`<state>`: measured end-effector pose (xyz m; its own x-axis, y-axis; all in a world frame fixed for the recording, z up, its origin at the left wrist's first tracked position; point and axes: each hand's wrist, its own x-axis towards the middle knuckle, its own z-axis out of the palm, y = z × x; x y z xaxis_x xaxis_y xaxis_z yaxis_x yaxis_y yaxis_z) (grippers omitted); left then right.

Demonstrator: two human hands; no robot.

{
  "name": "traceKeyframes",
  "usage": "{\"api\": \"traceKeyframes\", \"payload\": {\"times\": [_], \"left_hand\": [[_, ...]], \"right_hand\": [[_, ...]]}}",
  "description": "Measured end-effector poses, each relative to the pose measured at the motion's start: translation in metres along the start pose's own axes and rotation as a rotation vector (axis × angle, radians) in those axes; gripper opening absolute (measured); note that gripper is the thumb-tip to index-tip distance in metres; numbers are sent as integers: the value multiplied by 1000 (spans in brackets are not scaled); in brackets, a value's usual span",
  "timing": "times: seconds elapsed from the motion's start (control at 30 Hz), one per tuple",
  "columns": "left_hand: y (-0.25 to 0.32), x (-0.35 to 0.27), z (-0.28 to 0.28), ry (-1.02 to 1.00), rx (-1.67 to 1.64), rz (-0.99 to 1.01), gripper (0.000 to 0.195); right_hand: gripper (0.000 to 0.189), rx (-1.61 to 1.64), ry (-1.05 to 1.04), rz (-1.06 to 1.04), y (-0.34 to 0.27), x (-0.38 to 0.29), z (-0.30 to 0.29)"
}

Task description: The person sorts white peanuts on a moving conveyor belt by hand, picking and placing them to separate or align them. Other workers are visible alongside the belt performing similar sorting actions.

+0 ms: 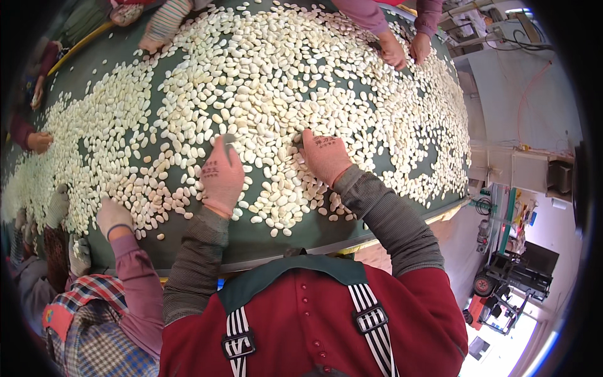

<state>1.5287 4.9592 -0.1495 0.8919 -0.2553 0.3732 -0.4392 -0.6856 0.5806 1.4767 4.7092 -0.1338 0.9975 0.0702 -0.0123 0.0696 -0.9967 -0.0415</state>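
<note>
Large white beans (264, 106) lie spread in a thick, uneven layer over a dark green table surface (188, 245). My left hand (222, 176), in a pink glove with grey fingertips, hovers at the near side of the beans with its thumb and forefinger pointing away from me. My right hand (326, 155), gloved alike, reaches into the beans a little farther right, fingertips among them. Both gloves bear printed writing. Whether either hand pinches a bean is hidden by blur and by the fingers.
Across the table a person's hands (400, 51) work in the beans, and a striped sleeve (170, 19) reaches in at upper left. Close on my left is another person's gloved hand (114, 217). A metal table edge (330, 249) runs before me. A forklift (499, 287) stands at far right.
</note>
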Motion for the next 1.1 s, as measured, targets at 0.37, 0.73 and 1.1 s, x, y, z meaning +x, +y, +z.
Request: {"api": "traceKeyframes", "payload": {"times": [0.37,0.73,1.1], "left_hand": [[48,-13,-9,-578,413,325,36],[46,64,-29,144,377,546,27],[81,76,-73,-778,170,155,37]], "right_hand": [[26,871,179,169,-19,-50,2],[31,-46,57,294,33,36,-78],[19,2154,139,494,-12,44,-112]]}}
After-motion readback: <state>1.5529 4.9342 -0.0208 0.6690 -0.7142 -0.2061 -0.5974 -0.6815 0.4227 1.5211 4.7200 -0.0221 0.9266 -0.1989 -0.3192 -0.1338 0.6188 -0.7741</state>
